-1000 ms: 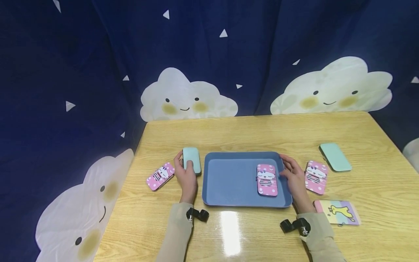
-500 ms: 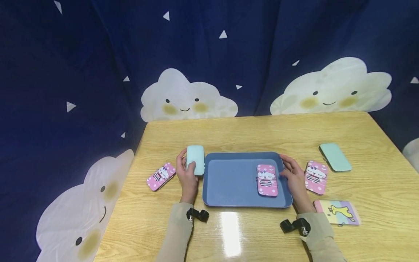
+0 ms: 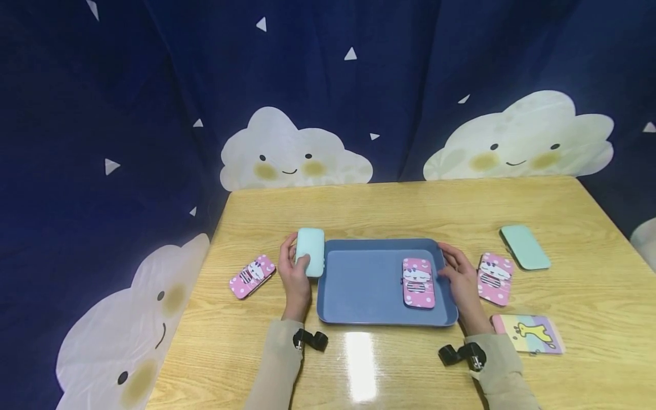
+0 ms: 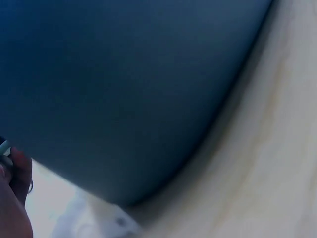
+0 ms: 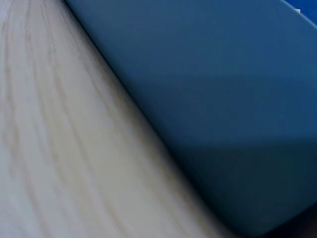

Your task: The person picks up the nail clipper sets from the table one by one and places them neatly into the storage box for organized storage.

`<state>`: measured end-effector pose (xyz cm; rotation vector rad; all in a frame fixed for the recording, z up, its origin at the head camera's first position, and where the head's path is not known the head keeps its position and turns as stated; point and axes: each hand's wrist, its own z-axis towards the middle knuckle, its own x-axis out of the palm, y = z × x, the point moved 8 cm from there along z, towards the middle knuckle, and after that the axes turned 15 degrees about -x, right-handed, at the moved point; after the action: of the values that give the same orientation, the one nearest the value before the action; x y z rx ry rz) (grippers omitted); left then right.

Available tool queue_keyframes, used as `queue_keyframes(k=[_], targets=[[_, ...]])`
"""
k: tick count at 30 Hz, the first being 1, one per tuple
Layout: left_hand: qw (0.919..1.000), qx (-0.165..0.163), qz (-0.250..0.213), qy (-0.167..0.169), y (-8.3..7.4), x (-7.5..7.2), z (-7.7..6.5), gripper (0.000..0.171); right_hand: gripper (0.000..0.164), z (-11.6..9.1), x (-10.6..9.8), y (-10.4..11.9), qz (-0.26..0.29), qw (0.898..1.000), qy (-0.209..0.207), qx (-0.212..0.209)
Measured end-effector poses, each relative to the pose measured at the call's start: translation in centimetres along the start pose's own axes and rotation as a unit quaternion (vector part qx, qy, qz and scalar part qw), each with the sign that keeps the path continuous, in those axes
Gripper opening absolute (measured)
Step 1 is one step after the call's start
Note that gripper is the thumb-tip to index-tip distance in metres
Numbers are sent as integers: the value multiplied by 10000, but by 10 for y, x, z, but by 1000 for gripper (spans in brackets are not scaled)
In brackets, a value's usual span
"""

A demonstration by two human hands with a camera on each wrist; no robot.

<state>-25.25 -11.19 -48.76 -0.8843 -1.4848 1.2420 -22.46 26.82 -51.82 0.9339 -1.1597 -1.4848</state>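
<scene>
In the head view my left hand [image 3: 295, 280] grips a mint-green flat case [image 3: 310, 250], thumb on its top face and fingers round its left side. The case is at the left rim of a blue tray [image 3: 364, 285], slightly overlapping it from this viewpoint. On the tray's right side, my right hand [image 3: 459, 277] holds the rim, with the thumb over the inner edge and fingers outside. A pink cat-print case [image 3: 418, 283] lies inside the tray near that hand. The left wrist view shows the tray wall [image 4: 124, 99] close up, with part of the hand [image 4: 15, 198].
Another pink cat-print case [image 3: 252, 277] lies left of my left hand. To the right of the tray are a pink cat-print case [image 3: 495, 278], a mint-green case [image 3: 525, 246] and a giraffe-print case [image 3: 529, 333]. A dark blue curtain [image 3: 328, 68] hangs behind the wooden table [image 3: 410, 205].
My left hand has raised the mint-green case a little and brought it rightward, up to the tray's left rim. The right hand and the tray stay in place.
</scene>
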Motion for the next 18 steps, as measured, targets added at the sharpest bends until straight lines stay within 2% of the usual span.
queue_keyframes(k=[3, 12, 18], targets=[[9998, -72, -30, 162, 10, 4, 4, 56, 56, 0, -1, -1, -53, 10000, -10, 21], [9951, -427, 141, 879, 6, 24, -3, 57, 56, 0, -1, -1, -68, 10000, 5, 31], [9868, -653, 484, 1400, 3, 33, -6, 58, 55, 0, -1, -2, -130, 9999, 13, 48]])
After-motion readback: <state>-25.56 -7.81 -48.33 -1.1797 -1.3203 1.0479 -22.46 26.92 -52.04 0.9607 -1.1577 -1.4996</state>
